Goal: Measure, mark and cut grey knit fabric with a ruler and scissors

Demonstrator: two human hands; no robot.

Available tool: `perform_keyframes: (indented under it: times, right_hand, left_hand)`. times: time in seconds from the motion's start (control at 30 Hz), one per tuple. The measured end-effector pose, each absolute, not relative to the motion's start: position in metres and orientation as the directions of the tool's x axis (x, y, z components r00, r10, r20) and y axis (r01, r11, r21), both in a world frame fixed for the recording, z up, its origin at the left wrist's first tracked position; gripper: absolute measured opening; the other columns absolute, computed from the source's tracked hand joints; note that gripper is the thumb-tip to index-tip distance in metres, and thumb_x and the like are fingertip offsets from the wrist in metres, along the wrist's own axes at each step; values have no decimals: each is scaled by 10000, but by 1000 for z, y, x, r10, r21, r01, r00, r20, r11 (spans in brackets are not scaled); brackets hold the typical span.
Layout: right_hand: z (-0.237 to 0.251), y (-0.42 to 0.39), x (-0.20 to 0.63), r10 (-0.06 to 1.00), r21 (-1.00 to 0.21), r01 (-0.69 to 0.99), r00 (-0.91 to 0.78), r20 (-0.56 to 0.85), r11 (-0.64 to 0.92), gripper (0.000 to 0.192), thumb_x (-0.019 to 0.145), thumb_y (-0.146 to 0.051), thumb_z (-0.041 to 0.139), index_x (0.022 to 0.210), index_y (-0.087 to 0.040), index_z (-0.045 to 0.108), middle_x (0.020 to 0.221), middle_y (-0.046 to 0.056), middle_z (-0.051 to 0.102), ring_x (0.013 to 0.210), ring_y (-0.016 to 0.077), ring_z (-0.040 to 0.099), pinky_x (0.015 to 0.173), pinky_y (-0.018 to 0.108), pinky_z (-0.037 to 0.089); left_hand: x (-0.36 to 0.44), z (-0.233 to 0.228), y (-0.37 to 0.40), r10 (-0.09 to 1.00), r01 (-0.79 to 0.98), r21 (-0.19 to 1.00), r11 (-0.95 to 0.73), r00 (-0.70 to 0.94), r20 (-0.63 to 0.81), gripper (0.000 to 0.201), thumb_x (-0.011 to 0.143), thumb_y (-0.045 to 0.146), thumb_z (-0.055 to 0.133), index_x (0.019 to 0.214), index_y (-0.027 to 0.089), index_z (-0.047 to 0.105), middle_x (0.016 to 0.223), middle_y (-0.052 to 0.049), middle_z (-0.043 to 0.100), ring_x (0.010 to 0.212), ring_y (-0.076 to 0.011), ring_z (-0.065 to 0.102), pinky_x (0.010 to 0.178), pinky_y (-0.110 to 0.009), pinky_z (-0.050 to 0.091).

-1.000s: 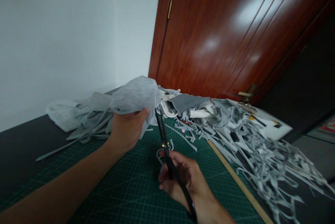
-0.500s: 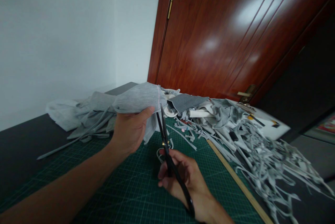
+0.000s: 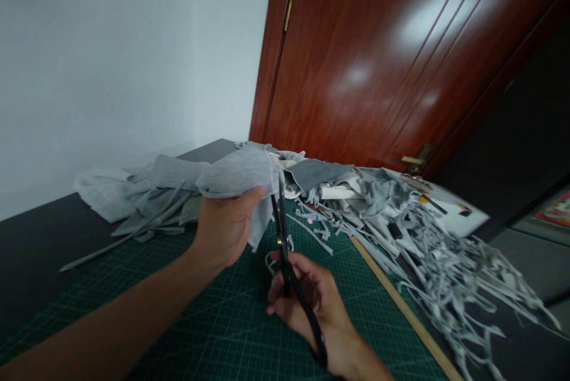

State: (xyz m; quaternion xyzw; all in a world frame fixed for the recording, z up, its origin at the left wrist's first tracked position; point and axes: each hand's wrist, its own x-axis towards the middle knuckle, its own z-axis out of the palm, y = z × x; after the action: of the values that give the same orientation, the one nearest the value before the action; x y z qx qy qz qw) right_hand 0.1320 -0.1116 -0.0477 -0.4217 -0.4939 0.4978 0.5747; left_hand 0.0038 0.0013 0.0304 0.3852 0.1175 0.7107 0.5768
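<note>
My left hand grips a piece of light grey fabric and holds it up over the green cutting mat. My right hand holds black scissors, blades pointing up at the fabric's right edge, just beside my left thumb. The blades look nearly closed against the cloth edge. The fabric's left part trails down into a heap of grey cloth.
A heap of grey and white fabric strips covers the table's right side. A wooden ruler lies along the mat's right edge. More grey cloth lies at back left. A brown door and a white wall stand behind.
My left hand has lowered the fabric and flattened it out. The scissors have moved slightly up to the fabric's edge. The view has shifted a little.
</note>
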Motion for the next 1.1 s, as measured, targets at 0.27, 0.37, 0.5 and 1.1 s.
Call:
perform_keyframes:
  times: [0.27, 0.37, 0.5, 1.1]
  right_hand:
    - [-63, -110, 132, 979, -962, -179, 46, 200, 205, 490, 752, -307, 915, 1215, -224, 781, 830, -21, 737, 720, 152, 645, 684, 278, 572]
    - [-64, -111, 133, 982, -968, -168, 18, 187, 188, 514, 781, -264, 898, 1273, -230, 753, 852, -23, 739, 743, 153, 645, 709, 290, 568]
    - [-61, -110, 137, 985, -968, -191, -23, 173, 165, 545, 765, -252, 907, 1278, -215, 725, 854, -29, 731, 738, 148, 645, 727, 302, 564]
    - [-80, -99, 137, 988, -939, -322, -56, 146, 120, 627, 611, -116, 885, 1216, -243, 780, 770, -64, 675, 639, 109, 594, 623, 226, 533]
  left_hand:
    - [2, 26, -1, 923, -769, 631, -102, 164, 348, 251, 658, 93, 893, 839, 233, 791, 857, -4, 822, 933, -233, 750, 916, -394, 587]
    - [-1, 25, 0, 907, -752, 659, -7, 273, 320, 159, 688, 94, 838, 700, 218, 739, 787, -17, 801, 987, -269, 753, 1004, -459, 566]
    - [-4, 25, 2, 878, -737, 672, 65, 363, 313, 120, 678, 87, 768, 702, 202, 745, 835, -62, 821, 1164, -332, 734, 1137, -525, 516]
    - [-9, 14, 2, 784, -705, 687, 179, 524, 333, 265, 697, 82, 743, 942, 165, 803, 984, -74, 839, 1309, -352, 664, 1261, -551, 358]
